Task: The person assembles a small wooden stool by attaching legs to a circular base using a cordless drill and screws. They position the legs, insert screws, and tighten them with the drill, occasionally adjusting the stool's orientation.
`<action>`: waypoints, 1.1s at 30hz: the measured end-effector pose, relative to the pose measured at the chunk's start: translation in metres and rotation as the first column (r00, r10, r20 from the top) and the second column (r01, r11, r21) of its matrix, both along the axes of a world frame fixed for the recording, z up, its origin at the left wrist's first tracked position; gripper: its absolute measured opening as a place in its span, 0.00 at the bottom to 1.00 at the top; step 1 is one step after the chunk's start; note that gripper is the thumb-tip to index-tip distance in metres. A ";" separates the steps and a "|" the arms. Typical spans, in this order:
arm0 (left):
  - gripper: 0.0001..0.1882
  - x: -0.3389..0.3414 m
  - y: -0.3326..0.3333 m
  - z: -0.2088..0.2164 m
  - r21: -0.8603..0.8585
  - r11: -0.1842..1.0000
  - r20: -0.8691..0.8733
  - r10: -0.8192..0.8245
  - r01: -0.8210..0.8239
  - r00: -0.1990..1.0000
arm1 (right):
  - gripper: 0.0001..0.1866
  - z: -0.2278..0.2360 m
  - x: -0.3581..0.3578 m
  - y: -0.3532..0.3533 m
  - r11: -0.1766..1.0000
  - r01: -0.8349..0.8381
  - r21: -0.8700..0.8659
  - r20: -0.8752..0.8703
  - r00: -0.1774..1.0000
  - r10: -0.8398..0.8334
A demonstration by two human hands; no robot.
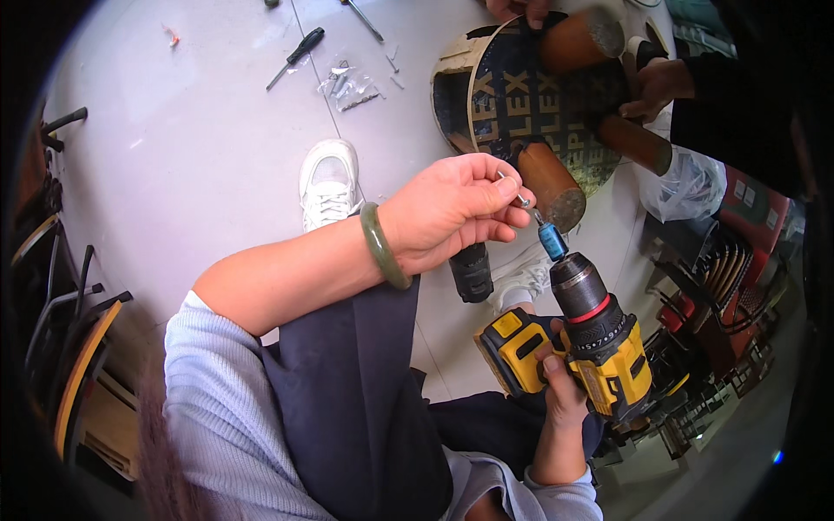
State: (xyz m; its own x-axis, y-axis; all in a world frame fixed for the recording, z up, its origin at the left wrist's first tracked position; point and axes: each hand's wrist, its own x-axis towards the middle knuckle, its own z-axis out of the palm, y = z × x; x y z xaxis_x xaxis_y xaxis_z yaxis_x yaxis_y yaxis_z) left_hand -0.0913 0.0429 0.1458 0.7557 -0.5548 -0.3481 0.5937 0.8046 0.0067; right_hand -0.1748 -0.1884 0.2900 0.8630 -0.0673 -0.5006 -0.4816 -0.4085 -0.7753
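My right hand (563,395) grips the handle of a yellow and black cordless drill (591,334), its chuck pointing up and away with a blue bit holder (552,241) at the tip. My left hand (452,211), a green bangle (382,247) on its wrist, pinches a small metal screw (524,201) between thumb and fingers and holds it against the bit tip. Just beyond lies an overturned round stool (521,104) with brown wooden legs (552,184) sticking up.
Another person's hands (656,87) hold the stool's legs at the top right. A screwdriver (297,56) and a plastic bag of screws (350,85) lie on the pale floor. My white shoe (328,182) rests below them. Stacked chairs (69,347) stand at the left, more furniture at the right.
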 end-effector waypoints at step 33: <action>0.07 -0.008 -0.055 -0.002 -0.122 0.992 -0.406 -0.023 -0.029 0.913 | 0.23 0.001 0.009 0.005 0.865 -0.265 -0.426 0.073 0.943 0.324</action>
